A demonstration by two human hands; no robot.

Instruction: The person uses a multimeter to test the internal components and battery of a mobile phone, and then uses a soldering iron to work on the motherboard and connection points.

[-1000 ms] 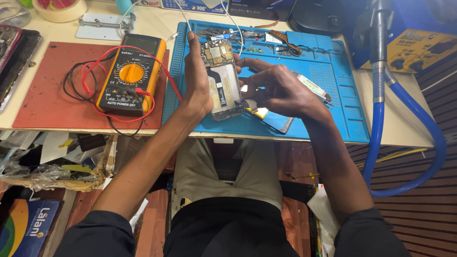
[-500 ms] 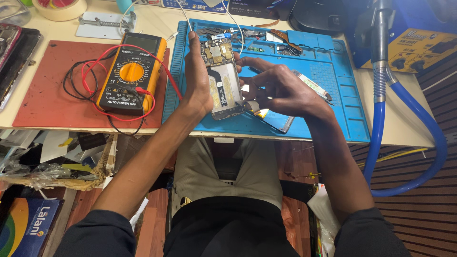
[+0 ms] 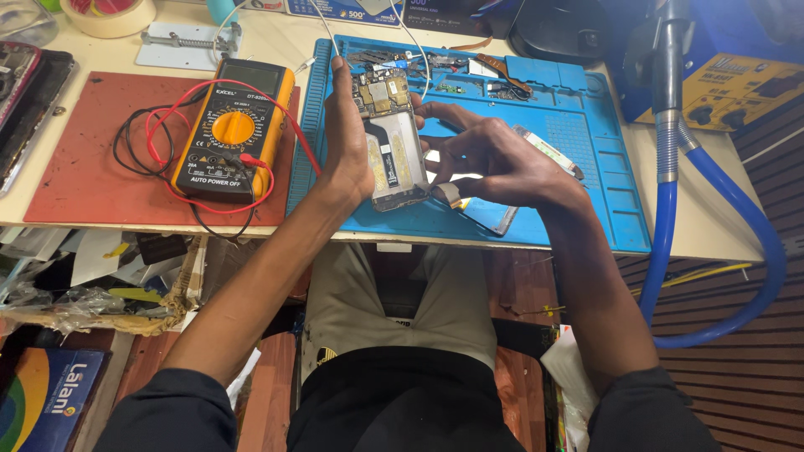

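- While the left hand point(image 3: 347, 151) stands on edge with its grip closed along the left side of an opened phone point(image 3: 392, 151), that phone lies on the blue mat point(image 3: 586, 184) near the tabletop's front edge.
- The right hand point(image 3: 494, 155) curls its fingers over the phone's right side; what, if anything, its grip pinches, I cannot tell.
- A yellow meter point(image 3: 230, 134) with red and black leads sits on the red mat point(image 3: 75, 176), left of the blue one.
- A blue hose point(image 3: 745, 251) loops past the tabletop's right edge.

A cream workbench point(image 3: 109, 213) stands over a wooden floor point(image 3: 268, 402).
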